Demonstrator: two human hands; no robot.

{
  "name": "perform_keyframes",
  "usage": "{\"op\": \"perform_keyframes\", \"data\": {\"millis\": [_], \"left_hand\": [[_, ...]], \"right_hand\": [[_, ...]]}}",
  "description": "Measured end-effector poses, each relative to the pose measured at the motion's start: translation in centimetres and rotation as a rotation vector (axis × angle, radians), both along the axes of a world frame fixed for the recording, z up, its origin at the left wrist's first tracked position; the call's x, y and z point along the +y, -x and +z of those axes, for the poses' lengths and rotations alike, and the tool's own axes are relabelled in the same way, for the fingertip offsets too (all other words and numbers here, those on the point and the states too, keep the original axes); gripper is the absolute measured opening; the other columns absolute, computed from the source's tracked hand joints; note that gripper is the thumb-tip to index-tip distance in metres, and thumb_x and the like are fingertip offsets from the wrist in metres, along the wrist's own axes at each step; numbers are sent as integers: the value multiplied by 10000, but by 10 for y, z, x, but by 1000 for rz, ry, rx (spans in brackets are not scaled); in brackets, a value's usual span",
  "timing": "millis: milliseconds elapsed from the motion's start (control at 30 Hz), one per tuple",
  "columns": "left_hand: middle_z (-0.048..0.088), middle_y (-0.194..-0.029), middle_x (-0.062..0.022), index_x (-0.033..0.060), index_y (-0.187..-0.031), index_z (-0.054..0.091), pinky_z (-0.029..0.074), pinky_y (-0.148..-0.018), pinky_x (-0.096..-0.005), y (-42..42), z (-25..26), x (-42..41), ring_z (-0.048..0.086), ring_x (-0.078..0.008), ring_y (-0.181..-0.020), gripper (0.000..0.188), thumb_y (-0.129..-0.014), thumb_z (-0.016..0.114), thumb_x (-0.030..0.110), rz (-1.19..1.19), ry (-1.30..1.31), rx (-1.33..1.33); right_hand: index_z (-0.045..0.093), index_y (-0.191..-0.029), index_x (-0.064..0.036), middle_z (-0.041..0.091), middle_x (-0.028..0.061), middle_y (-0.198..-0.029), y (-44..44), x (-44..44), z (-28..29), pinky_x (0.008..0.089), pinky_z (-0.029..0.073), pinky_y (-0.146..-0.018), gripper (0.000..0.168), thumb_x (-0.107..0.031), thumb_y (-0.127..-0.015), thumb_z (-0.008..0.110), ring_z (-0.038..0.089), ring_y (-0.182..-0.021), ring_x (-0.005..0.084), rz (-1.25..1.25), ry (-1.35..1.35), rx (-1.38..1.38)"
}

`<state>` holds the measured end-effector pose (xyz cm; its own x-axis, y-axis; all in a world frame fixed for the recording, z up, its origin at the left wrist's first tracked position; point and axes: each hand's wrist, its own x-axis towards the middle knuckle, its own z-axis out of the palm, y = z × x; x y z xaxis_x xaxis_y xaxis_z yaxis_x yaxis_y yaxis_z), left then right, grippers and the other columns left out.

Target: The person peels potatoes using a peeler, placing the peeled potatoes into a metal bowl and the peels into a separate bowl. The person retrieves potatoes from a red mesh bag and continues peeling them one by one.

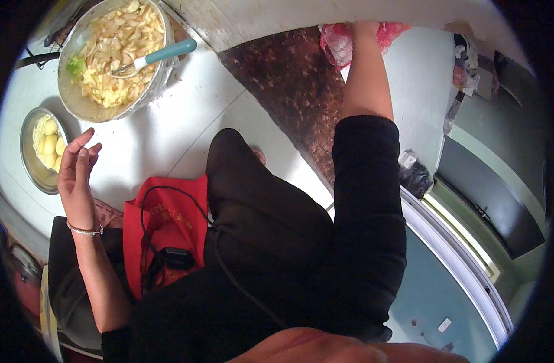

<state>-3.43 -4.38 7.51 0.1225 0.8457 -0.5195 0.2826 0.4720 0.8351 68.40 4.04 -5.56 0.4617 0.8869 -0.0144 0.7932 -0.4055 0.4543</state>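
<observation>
My left hand [78, 181], a bracelet at its wrist, hovers with fingers apart and nothing in it. Just beyond it, a steel basin [26, 156] on the floor holds several peeled potatoes [50, 144]. A large bowl [64, 93] is heaped with peelings [118, 47], and a peeler [170, 52] with a teal handle rests on top of them. My right arm stretches far forward, with my right hand [365, 28] at a red mesh bag [336, 45]. Its fingers are hidden at a pale overhanging edge, so its grip cannot be made out.
Pale floor tiles [200, 113] meet a dark mottled floor strip [295, 95]. On my lap lies a red cloth bag [168, 218] with a black cord [143, 213]. A black plastic bag [415, 172] sits to the right, near a sliding-door track [458, 272].
</observation>
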Motion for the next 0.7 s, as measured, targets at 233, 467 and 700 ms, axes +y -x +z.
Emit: {"op": "perform_keyframes", "data": {"millis": [233,467,700], "left_hand": [[619,-1304,-72,30,-1294,595,440,-1025,-331,1,-3,0,616,-167,-1103,343,-1051,516,259,16,16,9],[622,-1302,-77,32,-1286,600,441,-1019,-331,-1,-4,-2,617,-172,-1105,341,-1050,518,263,13,25,12],[627,-1296,-83,33,-1281,604,446,-1013,-332,-5,-8,1,621,-180,-1103,337,-1050,516,262,-18,22,28]], "right_hand": [[756,-1064,-93,718,157,-1136,-24,-8,14,435,578,-829,342,-286,-957,494,703,-1045,303,1,-66,-104],[761,-1041,-88,729,161,-1091,-5,13,18,437,578,-820,332,-271,-941,502,714,-1005,310,-100,-31,-46],[763,-1024,-83,729,165,-1080,-3,9,11,438,577,-822,324,-260,-929,509,713,-1003,314,-62,-38,-26]]}}
